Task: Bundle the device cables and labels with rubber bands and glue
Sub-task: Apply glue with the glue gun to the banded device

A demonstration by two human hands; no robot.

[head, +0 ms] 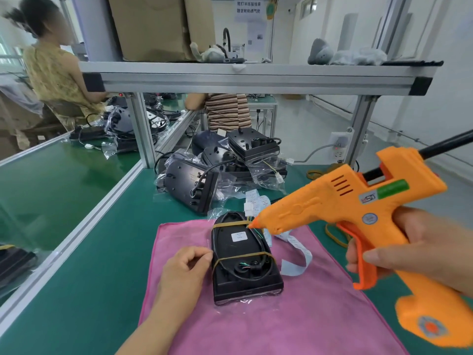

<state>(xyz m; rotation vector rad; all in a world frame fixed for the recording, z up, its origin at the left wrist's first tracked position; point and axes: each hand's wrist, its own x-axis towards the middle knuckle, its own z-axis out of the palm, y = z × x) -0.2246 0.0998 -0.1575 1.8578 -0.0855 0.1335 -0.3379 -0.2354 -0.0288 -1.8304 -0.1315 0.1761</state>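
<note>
A black device [243, 275] lies on a pink cloth [294, 324], its coiled black cable tucked on top. Two tan rubber bands [240, 257] cross it, one near the far end and one at the middle. A white label strip [298, 248] trails off its right side. My right hand [422, 247] grips an orange glue gun [358, 216], with the nozzle tip close to the device's far right corner by the upper band. My left hand [188, 265] rests against the device's left edge, fingers curled and pinched at its plastic wrap.
Several bagged black devices [220, 170] with cables pile up behind the cloth on the green bench [102, 265]. Loose rubber bands [335, 235] lie right of the cloth. An aluminium shelf frame [256, 78] spans overhead. Two people sit at the benches beyond.
</note>
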